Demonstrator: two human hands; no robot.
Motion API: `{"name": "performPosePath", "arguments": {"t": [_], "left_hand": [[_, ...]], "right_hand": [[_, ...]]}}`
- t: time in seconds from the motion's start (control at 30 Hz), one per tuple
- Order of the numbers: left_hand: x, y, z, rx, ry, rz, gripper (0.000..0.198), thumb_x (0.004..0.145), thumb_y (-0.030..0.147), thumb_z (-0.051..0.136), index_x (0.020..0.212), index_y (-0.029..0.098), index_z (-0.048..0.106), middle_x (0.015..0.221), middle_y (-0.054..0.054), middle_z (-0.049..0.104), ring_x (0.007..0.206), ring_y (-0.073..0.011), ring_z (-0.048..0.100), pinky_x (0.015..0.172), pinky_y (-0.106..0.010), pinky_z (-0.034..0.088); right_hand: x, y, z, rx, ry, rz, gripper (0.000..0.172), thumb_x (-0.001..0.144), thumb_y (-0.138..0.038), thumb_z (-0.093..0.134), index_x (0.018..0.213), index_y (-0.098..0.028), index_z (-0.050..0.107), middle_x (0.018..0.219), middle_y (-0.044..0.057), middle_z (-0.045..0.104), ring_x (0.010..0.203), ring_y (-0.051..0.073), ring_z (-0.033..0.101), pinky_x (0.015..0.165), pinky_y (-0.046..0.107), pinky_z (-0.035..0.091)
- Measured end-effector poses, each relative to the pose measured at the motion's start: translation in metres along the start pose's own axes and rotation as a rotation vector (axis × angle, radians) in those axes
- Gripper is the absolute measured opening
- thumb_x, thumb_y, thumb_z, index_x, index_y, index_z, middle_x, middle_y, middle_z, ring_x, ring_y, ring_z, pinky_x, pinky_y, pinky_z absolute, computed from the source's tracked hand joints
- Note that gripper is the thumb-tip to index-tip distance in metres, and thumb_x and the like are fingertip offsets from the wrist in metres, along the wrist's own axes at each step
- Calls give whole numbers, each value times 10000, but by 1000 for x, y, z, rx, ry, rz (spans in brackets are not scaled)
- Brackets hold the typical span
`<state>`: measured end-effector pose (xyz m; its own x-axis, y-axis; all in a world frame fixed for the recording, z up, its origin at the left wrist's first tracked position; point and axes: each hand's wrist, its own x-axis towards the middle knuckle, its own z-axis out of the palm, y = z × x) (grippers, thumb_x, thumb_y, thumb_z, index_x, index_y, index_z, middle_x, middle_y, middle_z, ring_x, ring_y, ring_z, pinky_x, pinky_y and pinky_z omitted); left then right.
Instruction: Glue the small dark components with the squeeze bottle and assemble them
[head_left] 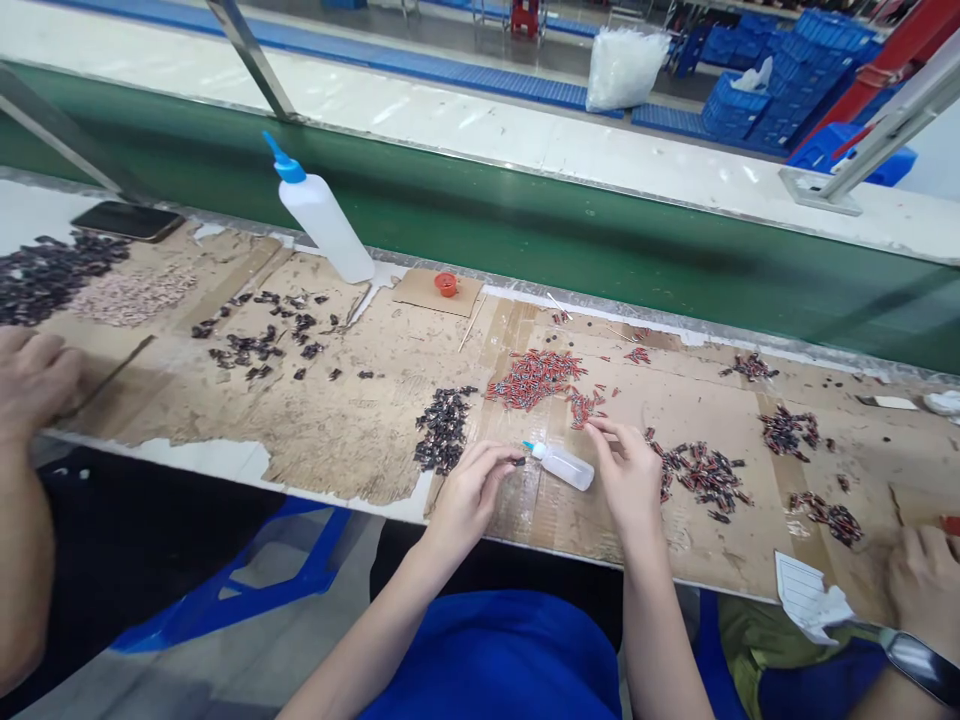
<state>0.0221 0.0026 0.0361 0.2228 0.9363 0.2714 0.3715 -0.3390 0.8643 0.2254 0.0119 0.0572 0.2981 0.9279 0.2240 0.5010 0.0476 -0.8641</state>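
My left hand (474,490) is closed in a pinch on a small black part (519,461), just right of a pile of black parts (442,428). My right hand (626,470) has its fingertips together at the edge of a small heap of red parts (583,406); whether a piece is between them is too small to tell. A small clear squeeze bottle (566,467) with a teal tip lies on the cardboard between my hands. Behind it sits a larger pile of red parts (534,378). Right of my right hand are mixed black-and-red pieces (709,474).
A tall white bottle (326,225) with a blue nozzle and an orange cap (446,285) stand toward the back. Co-workers' hands rest at the left (34,380) and right (926,565) edges. A green belt (480,215) runs behind the cardboard-covered bench (352,430).
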Motion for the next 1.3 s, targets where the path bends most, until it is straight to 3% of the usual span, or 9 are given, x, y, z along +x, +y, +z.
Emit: {"name": "performPosePath", "arguments": {"t": [0.23, 0.5, 0.7, 1.0, 1.3], "left_hand": [[8, 11, 3, 22, -4, -14, 182, 922, 194, 509, 956, 213, 687, 919, -59, 741, 863, -189, 679, 786, -312, 549], [7, 17, 4, -8, 25, -18, 166, 918, 225, 546, 947, 210, 709, 911, -75, 750, 866, -202, 680, 783, -332, 556], [5, 21, 4, -69, 37, -65, 134, 891, 231, 583, 904, 203, 713, 886, -68, 747, 854, -201, 682, 782, -326, 560], [8, 22, 4, -243, 18, -218, 120, 841, 261, 638, 850, 193, 738, 861, -56, 760, 825, -195, 709, 798, -310, 574], [10, 28, 6, -274, 0, -255, 132, 834, 259, 625, 886, 175, 713, 899, -59, 754, 862, -187, 701, 817, -295, 563]], "right_hand": [[-29, -27, 17, 399, -56, 267, 242, 720, -403, 729, 830, -188, 749, 799, 60, 755, 705, 203, 703, 689, 350, 592], [-37, -30, 28, 501, -108, 360, 252, 691, -430, 746, 753, -185, 742, 792, 72, 759, 714, 209, 715, 626, 327, 612], [-41, -27, 34, 497, -102, 340, 230, 695, -407, 751, 743, -183, 732, 777, 62, 754, 728, 206, 715, 685, 349, 616], [-49, -22, 32, 366, -124, 180, 161, 797, -345, 677, 815, -202, 747, 837, 69, 751, 783, 206, 712, 731, 352, 597], [-47, -19, 31, 332, -94, 89, 116, 806, -301, 676, 827, -216, 753, 840, 63, 741, 815, 207, 694, 773, 353, 570]]}}
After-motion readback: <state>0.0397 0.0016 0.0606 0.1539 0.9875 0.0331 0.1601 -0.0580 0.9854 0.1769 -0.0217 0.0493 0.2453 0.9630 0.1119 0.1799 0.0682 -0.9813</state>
